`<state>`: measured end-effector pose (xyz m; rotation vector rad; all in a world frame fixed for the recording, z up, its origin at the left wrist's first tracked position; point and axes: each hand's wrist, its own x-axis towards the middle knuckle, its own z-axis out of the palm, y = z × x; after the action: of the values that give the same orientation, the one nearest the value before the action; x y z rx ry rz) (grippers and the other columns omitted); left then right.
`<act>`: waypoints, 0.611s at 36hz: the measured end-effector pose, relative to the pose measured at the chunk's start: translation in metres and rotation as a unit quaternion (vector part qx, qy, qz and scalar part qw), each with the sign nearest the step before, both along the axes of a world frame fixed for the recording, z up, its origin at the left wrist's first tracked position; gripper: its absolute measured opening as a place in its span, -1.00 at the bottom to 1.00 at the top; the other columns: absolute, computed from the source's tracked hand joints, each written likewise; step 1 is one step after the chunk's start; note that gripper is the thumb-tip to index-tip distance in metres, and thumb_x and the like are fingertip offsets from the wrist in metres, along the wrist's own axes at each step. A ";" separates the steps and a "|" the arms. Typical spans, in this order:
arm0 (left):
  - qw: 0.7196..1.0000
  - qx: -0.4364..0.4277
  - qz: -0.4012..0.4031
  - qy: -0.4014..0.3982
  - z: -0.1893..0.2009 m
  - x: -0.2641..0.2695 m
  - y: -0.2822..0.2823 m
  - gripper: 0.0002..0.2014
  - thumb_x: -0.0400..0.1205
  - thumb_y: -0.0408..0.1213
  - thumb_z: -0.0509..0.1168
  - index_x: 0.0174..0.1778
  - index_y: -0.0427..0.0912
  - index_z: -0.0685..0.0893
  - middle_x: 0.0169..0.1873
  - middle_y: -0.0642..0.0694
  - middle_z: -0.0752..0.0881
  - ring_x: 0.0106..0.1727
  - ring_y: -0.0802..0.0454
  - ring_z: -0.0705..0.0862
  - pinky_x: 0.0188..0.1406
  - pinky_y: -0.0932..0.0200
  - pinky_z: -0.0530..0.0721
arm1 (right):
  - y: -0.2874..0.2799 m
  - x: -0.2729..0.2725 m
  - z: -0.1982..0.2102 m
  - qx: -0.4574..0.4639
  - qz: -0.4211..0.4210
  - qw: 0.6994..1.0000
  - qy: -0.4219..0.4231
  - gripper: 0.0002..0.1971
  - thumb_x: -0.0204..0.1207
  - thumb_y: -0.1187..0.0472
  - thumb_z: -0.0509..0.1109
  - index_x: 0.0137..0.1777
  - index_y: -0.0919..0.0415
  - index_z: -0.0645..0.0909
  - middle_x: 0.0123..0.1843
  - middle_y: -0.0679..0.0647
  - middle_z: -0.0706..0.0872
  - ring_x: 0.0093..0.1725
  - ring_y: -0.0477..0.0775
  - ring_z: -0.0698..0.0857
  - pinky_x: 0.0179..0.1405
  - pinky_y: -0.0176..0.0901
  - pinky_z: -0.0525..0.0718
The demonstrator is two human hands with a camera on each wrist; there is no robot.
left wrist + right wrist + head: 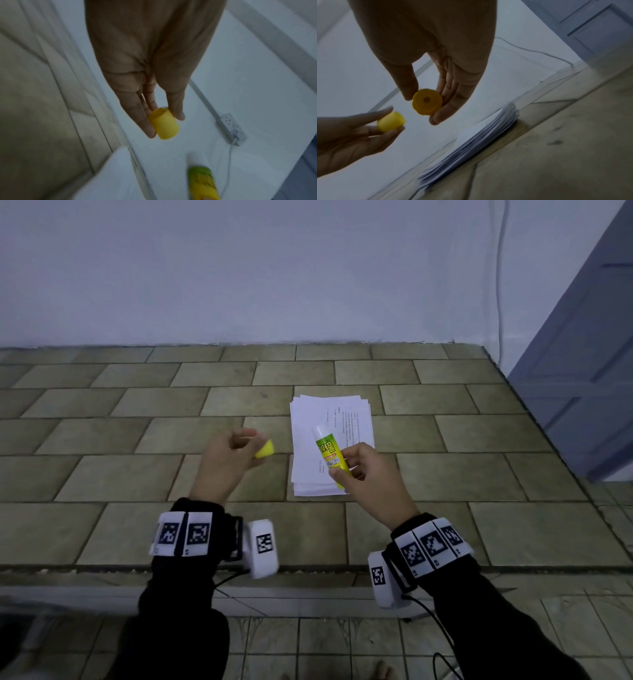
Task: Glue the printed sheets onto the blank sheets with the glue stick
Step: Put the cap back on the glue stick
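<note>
Above tiled counter (137, 436), right hand (371, 474) grips glue stick (330, 457) (left hand (226, 460) pinches cap (265, 449)).

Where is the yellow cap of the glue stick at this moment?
In the head view the yellow cap is pinched in the left hand, above the tiled table, left of the paper stack and the glue stick.

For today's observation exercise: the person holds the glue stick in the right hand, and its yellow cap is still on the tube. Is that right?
Not quite. The right hand does hold the glue stick, but the yellow cap is off, pinched in the left hand, as the head view shows.
</note>
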<state>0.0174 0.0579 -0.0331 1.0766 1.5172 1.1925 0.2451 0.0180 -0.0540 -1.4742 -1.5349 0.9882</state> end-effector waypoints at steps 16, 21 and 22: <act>0.992 0.057 -0.104 -0.038 -0.002 0.048 0.004 -0.80 0.59 -0.29 0.46 0.07 -0.23 0.63 -0.26 -0.14 0.75 -0.24 0.15 0.75 -0.28 0.22 0.77 | -0.003 0.021 0.005 0.104 0.069 0.990 -0.068 -0.74 0.54 0.29 0.47 0.21 0.12 0.66 0.03 -0.01 0.71 -0.04 -0.12 0.61 -0.12 -0.45 0.51; 0.983 0.084 -0.159 -0.019 -0.001 0.055 0.004 -0.82 0.53 -0.38 0.50 0.00 -0.15 0.69 -0.28 0.01 0.82 -0.18 0.07 0.79 -0.15 0.21 0.77 | -0.002 0.023 0.002 0.139 0.063 0.983 -0.102 -0.73 0.56 0.25 0.44 0.25 0.18 0.66 0.03 -0.03 0.72 -0.06 -0.18 0.61 -0.10 -0.43 0.45; 0.980 0.098 -0.167 -0.038 0.000 0.055 0.003 -0.79 0.53 -0.43 0.49 0.03 -0.16 0.69 -0.19 0.01 0.84 -0.10 0.08 0.80 -0.07 0.20 0.76 | -0.003 0.023 0.003 0.132 0.063 0.986 -0.086 -0.75 0.59 0.25 0.42 0.25 0.18 0.66 0.03 -0.02 0.73 -0.09 -0.25 0.61 -0.13 -0.49 0.44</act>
<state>0.0727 0.0608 -0.0328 1.3400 1.1235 1.1462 0.2678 0.0155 -0.0514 -1.3142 -1.8254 0.7090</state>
